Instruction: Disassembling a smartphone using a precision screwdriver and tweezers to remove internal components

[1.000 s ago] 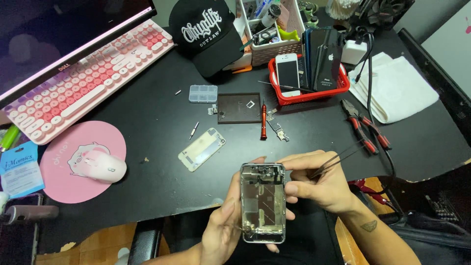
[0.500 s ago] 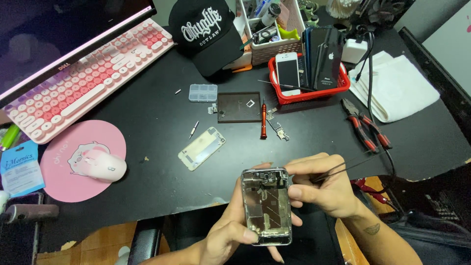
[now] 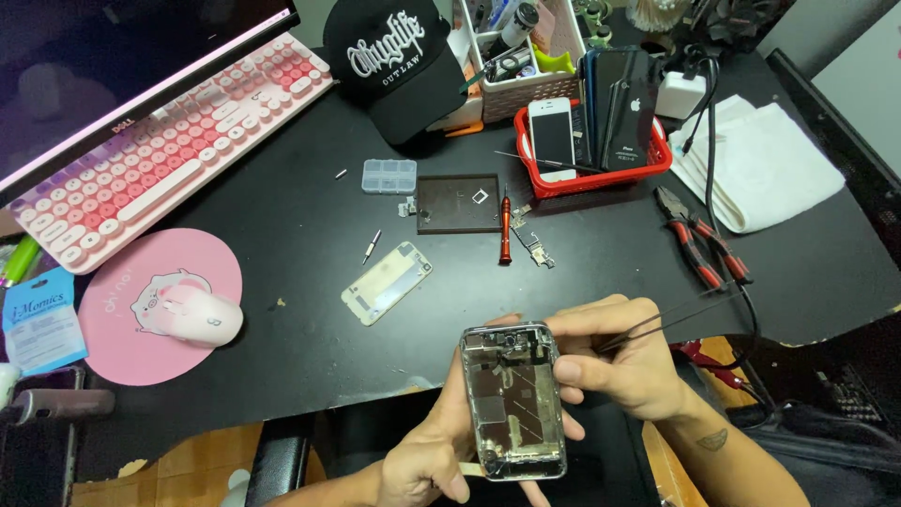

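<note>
My left hand [image 3: 427, 451] cradles an opened phone chassis [image 3: 513, 399] from below, its metal frame and bare insides facing up, just past the near edge of the black desk [image 3: 282, 188]. My right hand [image 3: 619, 357] rests against the chassis's upper right side and pinches a pair of black tweezers [image 3: 671, 319] whose long end sticks out to the right; the tips are hidden among the fingers. A detached phone back cover [image 3: 387, 282] lies face down on the desk above the chassis.
A red screwdriver [image 3: 505, 230], a dark magnetic mat [image 3: 458, 203], a clear parts box [image 3: 389, 176] and small metal parts lie mid-desk. Red basket of phones [image 3: 587, 141], pliers [image 3: 702, 246] and white towel [image 3: 760, 160] at right. Pink keyboard [image 3: 160, 150], mouse [image 3: 197, 314], black cap [image 3: 399, 56] at left.
Both hands and the chassis have drifted slightly down and right toward me. The right hand has shifted along the chassis's top edge with the tweezers still pinched.
</note>
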